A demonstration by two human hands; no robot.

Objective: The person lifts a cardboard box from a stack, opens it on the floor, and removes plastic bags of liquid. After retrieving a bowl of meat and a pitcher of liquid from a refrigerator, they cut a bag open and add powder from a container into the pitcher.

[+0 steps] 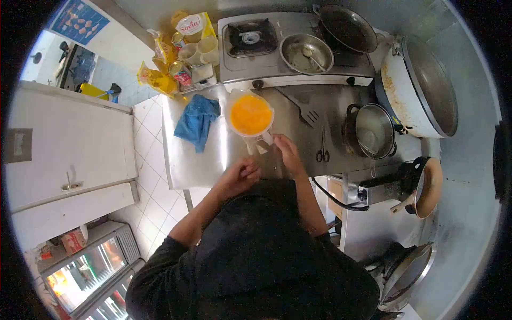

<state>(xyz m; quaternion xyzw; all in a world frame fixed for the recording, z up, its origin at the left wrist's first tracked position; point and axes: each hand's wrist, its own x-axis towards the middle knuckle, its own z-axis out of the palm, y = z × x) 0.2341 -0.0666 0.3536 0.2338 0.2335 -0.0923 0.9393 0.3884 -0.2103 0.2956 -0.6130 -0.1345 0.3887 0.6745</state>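
Note:
A white jug (251, 114) with orange-yellow liquid in it stands on the steel table near the stove. My right hand (287, 151) is at the jug's handle, its fingers closed on it. My left hand (244, 174) is just below and left of the jug, near the table's front edge, with its fingers curled; whether anything is in them is hidden. Small pale pieces (256, 146) lie between the jug and my hands. A crumpled blue cloth (196, 121) lies left of the jug. To the right are black scissors (323, 151) and a slotted utensil (306, 113).
Behind the steel table (176, 168) is a gas stove (234, 69) with a steel bowl (306, 54) and a wok (348, 29). Packets and cans (180, 73) crowd the back left. Pots (374, 131) and a large white pot (397, 90) stand at the right.

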